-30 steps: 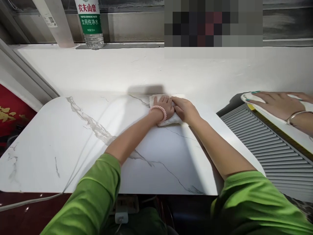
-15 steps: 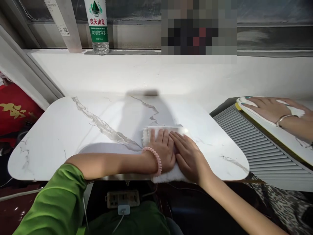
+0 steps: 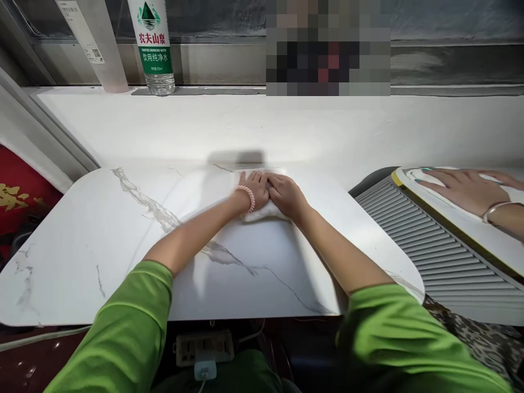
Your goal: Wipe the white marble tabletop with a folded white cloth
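Note:
A fluffy white cloth [image 3: 268,213] lies on the white marble-patterned tabletop [image 3: 196,295], close to its far edge. Pressing down on the cloth from the left is my left hand [image 3: 256,191], with a pink coiled band round the wrist. My right hand [image 3: 286,196] bears on the cloth right beside it, and the two hands touch. The fingers of both hands bend over the cloth toward the wall, and their tips are partly hard to make out. Both my arms are stretched forward in green sleeves.
A water bottle [image 3: 155,54] and a frosted bottle [image 3: 96,49] stand on the sill. At right, another person's hand [image 3: 470,191] rests on white material on a second tabletop [image 3: 501,248] with a ribbed grey side. A power strip [image 3: 204,347] with a charger sits below the near edge.
Both my hands have slid the cloth away from me, from the near edge to the far side of the tabletop. The other person's hand has shifted slightly right in view.

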A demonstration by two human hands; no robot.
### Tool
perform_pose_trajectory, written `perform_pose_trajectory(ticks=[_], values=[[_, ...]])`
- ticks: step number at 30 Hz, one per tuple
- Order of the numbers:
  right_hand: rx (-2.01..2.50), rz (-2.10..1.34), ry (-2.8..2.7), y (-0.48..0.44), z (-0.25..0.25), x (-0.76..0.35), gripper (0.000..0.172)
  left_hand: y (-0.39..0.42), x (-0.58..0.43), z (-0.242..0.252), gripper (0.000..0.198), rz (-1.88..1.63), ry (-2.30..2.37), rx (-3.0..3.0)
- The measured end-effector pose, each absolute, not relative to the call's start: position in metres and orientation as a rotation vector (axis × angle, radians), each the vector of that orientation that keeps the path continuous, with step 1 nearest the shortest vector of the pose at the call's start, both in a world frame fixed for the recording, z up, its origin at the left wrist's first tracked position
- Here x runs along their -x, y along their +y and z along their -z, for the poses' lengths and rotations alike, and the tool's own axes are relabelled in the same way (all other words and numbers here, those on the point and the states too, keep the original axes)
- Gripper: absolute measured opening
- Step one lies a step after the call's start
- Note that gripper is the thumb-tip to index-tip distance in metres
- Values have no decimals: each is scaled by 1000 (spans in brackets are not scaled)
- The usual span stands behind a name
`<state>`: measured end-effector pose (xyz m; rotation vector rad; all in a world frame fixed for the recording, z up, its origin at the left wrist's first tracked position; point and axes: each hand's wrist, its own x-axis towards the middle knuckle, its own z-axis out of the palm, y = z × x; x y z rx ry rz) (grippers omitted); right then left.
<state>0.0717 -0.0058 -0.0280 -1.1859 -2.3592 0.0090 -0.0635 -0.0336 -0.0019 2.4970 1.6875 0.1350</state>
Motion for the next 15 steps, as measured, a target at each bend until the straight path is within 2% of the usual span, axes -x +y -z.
perform_pose_trajectory(ticks=[7,15], values=[[1316,5,-2349,24,27,-46,46,-3,83,5,56,-167,1800,-2443],[1280,14,-2511,-67,20,-48,55,-86,92,2,58,-85,1767,-2514]])
